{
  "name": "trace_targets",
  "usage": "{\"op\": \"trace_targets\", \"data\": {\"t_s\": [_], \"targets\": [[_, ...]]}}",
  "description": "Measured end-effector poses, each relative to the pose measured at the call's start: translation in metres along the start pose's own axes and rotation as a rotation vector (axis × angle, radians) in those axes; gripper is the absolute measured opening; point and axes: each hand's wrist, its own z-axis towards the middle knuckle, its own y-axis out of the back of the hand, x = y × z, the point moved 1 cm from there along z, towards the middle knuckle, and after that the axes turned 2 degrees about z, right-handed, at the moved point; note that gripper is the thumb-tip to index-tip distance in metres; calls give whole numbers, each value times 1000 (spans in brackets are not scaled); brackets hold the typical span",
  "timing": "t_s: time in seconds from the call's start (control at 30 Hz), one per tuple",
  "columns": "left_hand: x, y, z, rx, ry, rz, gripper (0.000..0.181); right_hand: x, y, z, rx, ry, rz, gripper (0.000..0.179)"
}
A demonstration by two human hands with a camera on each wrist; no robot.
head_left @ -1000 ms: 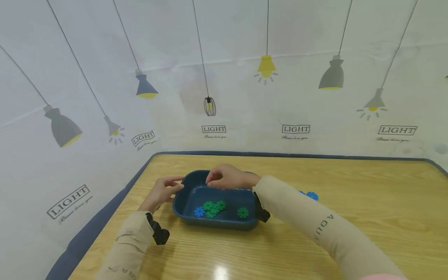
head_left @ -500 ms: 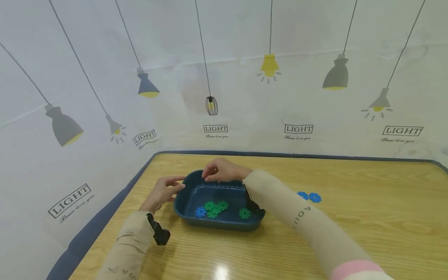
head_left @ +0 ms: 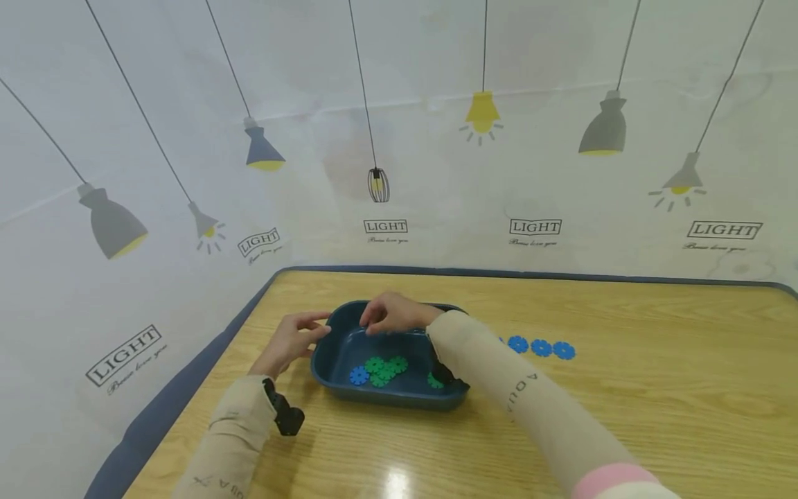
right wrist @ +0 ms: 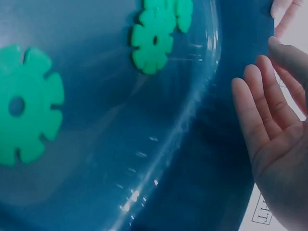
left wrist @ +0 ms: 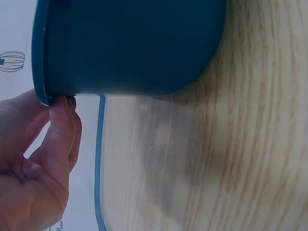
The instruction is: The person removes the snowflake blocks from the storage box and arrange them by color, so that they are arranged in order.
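Note:
A dark blue plastic basin stands on the table. My left hand pinches its left rim between thumb and fingers; the left wrist view shows those fingertips under the lip. Inside lie several green notched discs, overlapping, with one blue notched disc beside them. Another green disc lies apart, partly behind the right wrist camera in the head view. Over the basin's far side hovers my right hand, fingers loosely bent, with nothing visible between them.
Several blue notched discs lie in a row on the wooden table, right of the basin, the leftmost partly behind the right sleeve. A wall covering printed with lamps rises behind the table's dark blue edge.
My right hand has shifted slightly left over the basin. Its sleeve has swung left, uncovering more blue discs on the table. The left hand keeps its grip on the rim.

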Motion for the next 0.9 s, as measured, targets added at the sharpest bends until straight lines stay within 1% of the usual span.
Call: {"op": "trace_targets", "data": {"t_s": [0.17,0.4,0.57,0.7,0.9], "targets": [[-1,0,0,1,-2,6,37,2,-9,2,79,-61,39,23],[-2,-1,-1,-3,-5,10,37,6,-20,5,184,-26,-21,27],[-2,-1,-2,-6,-13,9,37,3,-31,9,253,-45,-47,29],[-2,-1,-2,-4,-18,-4,37,-1,-36,11,277,-79,-57,30],[-2,0,-3,1,-15,-11,36,-3,-38,12,316,-128,-52,31]]}}
